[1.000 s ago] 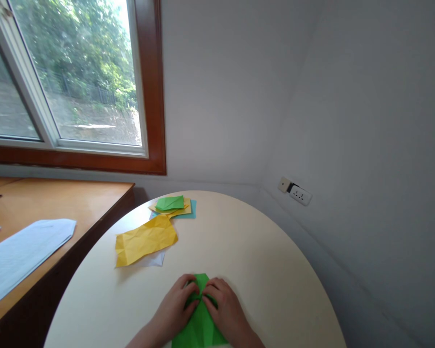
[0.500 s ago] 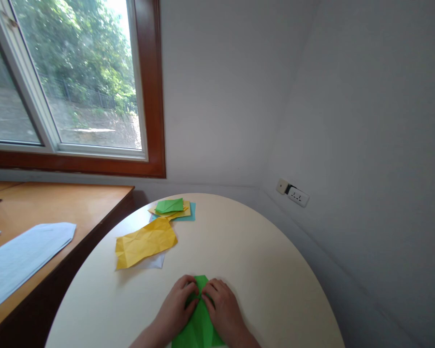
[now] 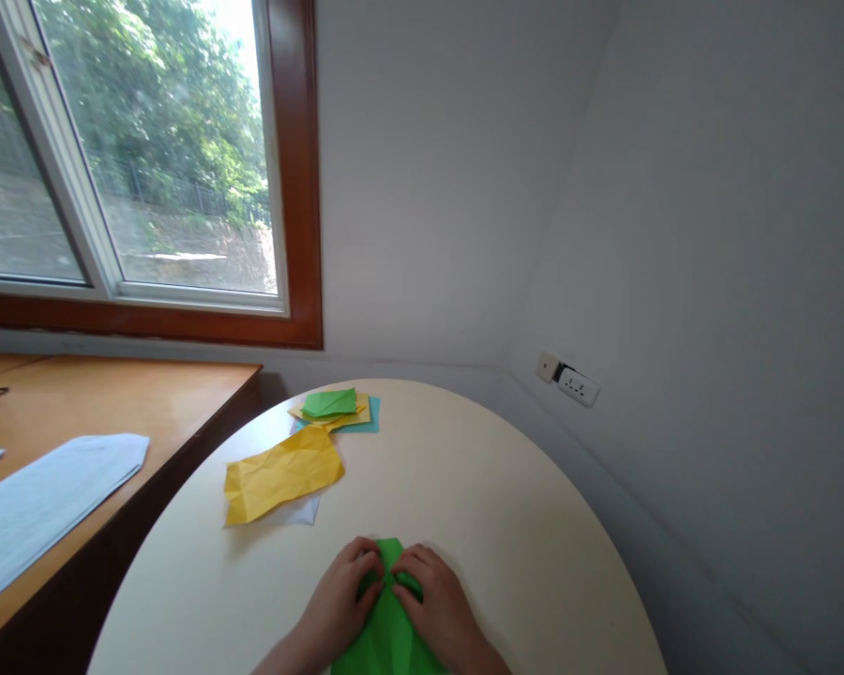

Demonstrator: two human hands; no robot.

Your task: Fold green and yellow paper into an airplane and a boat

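The green paper (image 3: 386,628) lies flat on the round desk (image 3: 520,544) at its near edge, partly folded, its pointed tip facing away from the person. The left hand (image 3: 341,600) and right hand (image 3: 436,605) press down on it side by side, fingertips meeting over the fold; neither is clenched. Beyond the green paper to the left lies a crumpled yellow sheet (image 3: 281,472), and further beyond, a small stack of coloured papers (image 3: 334,409).
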